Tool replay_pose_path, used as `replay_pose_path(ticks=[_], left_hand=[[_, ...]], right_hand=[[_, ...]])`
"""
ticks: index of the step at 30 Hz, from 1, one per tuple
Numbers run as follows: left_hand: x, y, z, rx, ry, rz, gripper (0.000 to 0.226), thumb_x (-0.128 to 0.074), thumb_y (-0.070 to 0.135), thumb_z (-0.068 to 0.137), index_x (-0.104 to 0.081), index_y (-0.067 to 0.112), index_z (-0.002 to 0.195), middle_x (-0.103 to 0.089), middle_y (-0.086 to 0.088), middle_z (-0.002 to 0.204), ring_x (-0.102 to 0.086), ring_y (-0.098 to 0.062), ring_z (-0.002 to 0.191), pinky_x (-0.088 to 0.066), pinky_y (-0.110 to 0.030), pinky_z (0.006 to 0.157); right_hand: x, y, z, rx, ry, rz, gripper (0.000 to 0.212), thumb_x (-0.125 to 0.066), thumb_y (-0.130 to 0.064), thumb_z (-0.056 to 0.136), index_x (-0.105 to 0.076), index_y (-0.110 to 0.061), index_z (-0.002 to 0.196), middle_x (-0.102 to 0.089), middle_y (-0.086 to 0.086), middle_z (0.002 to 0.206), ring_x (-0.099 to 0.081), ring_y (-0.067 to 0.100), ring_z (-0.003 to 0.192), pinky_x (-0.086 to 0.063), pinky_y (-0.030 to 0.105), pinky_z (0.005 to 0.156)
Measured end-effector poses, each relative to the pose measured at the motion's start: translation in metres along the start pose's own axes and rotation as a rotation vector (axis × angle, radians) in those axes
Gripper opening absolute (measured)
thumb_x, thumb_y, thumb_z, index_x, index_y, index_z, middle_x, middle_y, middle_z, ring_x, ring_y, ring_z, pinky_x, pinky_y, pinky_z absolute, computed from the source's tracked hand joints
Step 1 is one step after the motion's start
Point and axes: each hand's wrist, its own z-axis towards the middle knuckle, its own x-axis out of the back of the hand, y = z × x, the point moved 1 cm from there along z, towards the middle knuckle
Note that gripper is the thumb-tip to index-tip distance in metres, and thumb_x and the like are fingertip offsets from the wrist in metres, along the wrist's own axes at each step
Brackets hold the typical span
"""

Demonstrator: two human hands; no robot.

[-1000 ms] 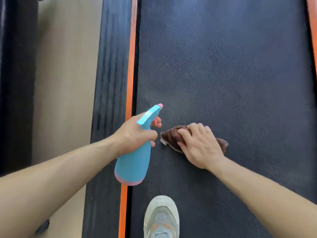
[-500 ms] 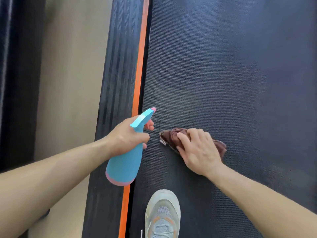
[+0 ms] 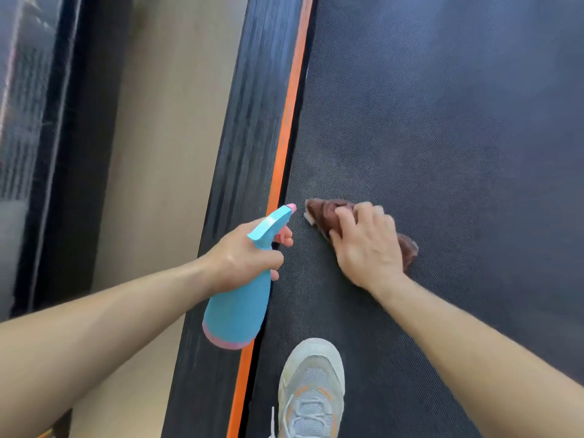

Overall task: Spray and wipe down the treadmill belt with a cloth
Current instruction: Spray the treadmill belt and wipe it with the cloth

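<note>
The dark textured treadmill belt (image 3: 442,137) fills the right of the view. A brown cloth (image 3: 322,211) lies bunched on it near its left edge. My right hand (image 3: 368,248) covers most of the cloth and grips it, fingers curled over the top. My left hand (image 3: 243,257) holds a blue spray bottle (image 3: 240,308) by the neck, one finger on the pink trigger. Its pink nozzle tip points towards the cloth from just left of it. The bottle hangs over the belt's left edge.
A ribbed black side rail (image 3: 252,153) with an orange stripe (image 3: 289,128) runs along the belt's left. Beige floor (image 3: 158,153) lies beyond it, then a dark wall or frame (image 3: 47,121). A grey and orange sneaker (image 3: 311,390) stands on the belt below the hands.
The view has drifted so the rail and belt sit further right. Both hands keep their grips. The cloth hand has edged slightly up the belt, close to the nozzle.
</note>
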Motion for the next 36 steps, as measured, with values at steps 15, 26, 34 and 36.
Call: replay_pose_path(ticks=[15,26,34,36], left_hand=[[-0.002,-0.023,-0.007,-0.027,0.022,-0.076,0.066,-0.060,0.012,0.075,-0.060,0.054,0.126,-0.070,0.004,0.121,-0.078,-0.026,0.077,-0.058,-0.029,0.084],[0.006,-0.014,0.000,-0.012,0.035,-0.060,0.067,-0.057,0.024,0.065,-0.061,0.028,0.132,-0.072,0.004,0.118,-0.077,-0.018,0.071,-0.056,-0.047,0.101],[0.007,-0.035,0.002,-0.013,0.067,-0.034,0.050,-0.062,0.007,0.081,-0.063,0.025,0.127,-0.071,0.007,0.120,-0.077,-0.022,0.073,-0.058,-0.029,0.083],[0.010,-0.037,0.000,-0.010,0.078,-0.017,0.045,-0.059,0.000,0.086,-0.063,0.022,0.126,-0.070,0.007,0.120,-0.078,-0.023,0.076,-0.055,-0.019,0.074]], right_hand=[[-0.011,-0.005,0.109,-0.068,0.072,-0.078,0.032,-0.048,-0.040,0.098,-0.051,-0.014,0.114,-0.049,0.021,0.116,-0.047,0.039,0.103,-0.039,0.051,0.087],[-0.016,-0.010,0.054,0.298,-0.027,-0.090,0.032,-0.048,-0.043,0.096,-0.056,-0.014,0.107,-0.050,0.016,0.103,-0.048,0.036,0.091,-0.039,0.048,0.075],[-0.015,-0.022,0.127,0.007,0.065,-0.100,0.030,-0.049,-0.038,0.097,-0.050,-0.012,0.111,-0.049,0.024,0.117,-0.048,0.041,0.102,-0.039,0.051,0.083],[-0.016,-0.038,0.077,0.019,0.030,-0.072,0.028,-0.050,-0.037,0.095,-0.051,-0.013,0.109,-0.050,0.022,0.112,-0.048,0.039,0.097,-0.038,0.050,0.079]])
